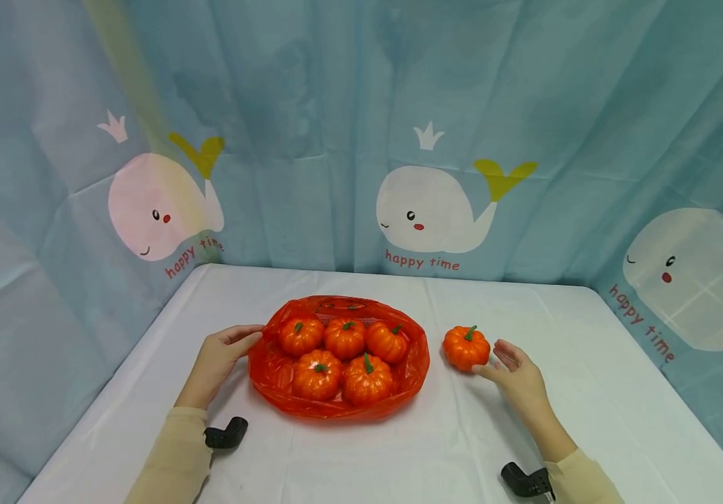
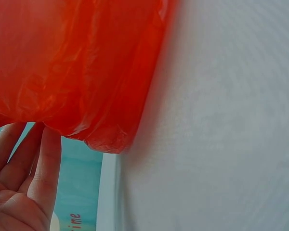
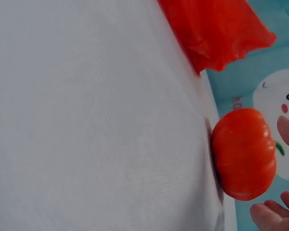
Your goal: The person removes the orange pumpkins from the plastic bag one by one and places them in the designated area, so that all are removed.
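Observation:
A red plastic bag (image 1: 267,388), its mouth spread wide and rim rolled down, sits on the table with several small orange pumpkins (image 1: 367,380) inside. My left hand (image 1: 219,360) pinches the left rim between thumb and fingers. In the left wrist view the tips of the left fingers (image 2: 48,163) are hidden behind the bag's red film. To the right of the bag, a single orange pumpkin (image 1: 465,348) with a green stem stands on the cloth. Around its right side my right hand (image 1: 521,381) is spread, the thumb at its lower edge and the other fingers apart from it.
A white cloth covers the table (image 1: 361,462). Behind and at both sides hangs a light-blue curtain (image 1: 311,140) printed with whales. Black curved pieces (image 1: 227,434) are worn at both wrists, beside the beige sleeves (image 1: 175,455).

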A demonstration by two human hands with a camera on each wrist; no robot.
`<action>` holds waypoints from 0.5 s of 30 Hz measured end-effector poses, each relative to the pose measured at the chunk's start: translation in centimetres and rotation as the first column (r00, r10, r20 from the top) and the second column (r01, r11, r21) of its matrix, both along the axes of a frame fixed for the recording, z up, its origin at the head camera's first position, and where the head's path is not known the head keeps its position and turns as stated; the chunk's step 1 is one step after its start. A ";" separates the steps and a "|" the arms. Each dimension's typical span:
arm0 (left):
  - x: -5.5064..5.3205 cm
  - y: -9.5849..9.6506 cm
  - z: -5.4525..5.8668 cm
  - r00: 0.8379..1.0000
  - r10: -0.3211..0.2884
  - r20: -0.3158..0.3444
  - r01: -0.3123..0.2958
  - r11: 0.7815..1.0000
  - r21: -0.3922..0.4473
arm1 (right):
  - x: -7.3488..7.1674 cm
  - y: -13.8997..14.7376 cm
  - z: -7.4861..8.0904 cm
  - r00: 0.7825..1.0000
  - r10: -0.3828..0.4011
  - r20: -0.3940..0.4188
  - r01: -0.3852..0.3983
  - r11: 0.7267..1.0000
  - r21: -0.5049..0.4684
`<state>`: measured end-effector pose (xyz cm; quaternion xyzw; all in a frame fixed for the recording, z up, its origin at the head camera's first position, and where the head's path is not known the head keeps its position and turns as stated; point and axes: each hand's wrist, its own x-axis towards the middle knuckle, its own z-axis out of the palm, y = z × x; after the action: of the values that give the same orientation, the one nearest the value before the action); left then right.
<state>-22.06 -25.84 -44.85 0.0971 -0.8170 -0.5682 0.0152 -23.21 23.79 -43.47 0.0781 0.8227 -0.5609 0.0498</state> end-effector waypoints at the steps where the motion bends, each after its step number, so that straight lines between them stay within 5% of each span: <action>1: 0.0 0.0 0.0 1.000 -0.002 -0.002 0.002 1.000 -0.001 | 0.3 0.0 0.2 1.000 -0.005 -0.005 0.005 1.000 -0.004; 15: 0.0 0.0 -0.1 1.000 0.001 0.002 -0.001 1.000 0.002 | 3.1 -0.4 2.1 0.999 -0.029 -0.042 0.028 0.999 -0.022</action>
<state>-22.07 -25.81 -44.90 0.0979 -0.8163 -0.5690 0.0147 -20.12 23.40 -41.39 0.0773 0.8164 -0.5718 0.0253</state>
